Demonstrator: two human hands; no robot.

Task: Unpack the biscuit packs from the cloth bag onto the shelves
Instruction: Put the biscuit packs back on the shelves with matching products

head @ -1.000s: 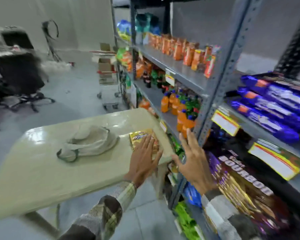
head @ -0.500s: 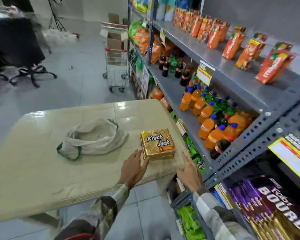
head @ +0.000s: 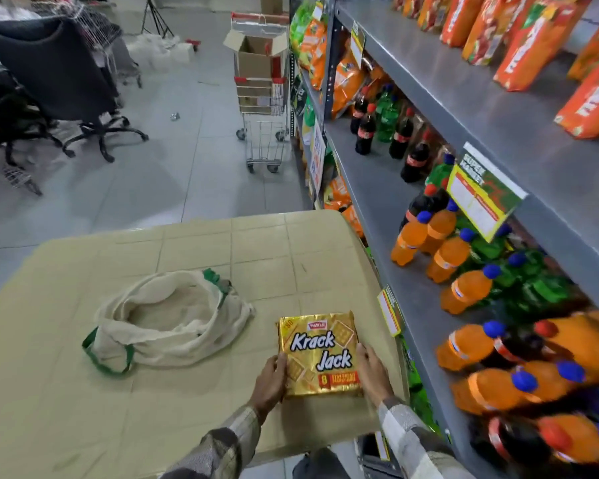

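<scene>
Now my left hand [head: 270,378] and right hand [head: 372,373], off it a moment ago, grip the biscuit pack [head: 320,354] by its sides on the worktop [head: 187,409], so moving it to the shelves [head: 377,202] looks next.

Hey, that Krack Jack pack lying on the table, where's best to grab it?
By its two long side edges, one hand from each side. The Krack Jack pack lies flat on the table and looks too wide for one hand; the left hand and right hand hold its near sides.
</scene>
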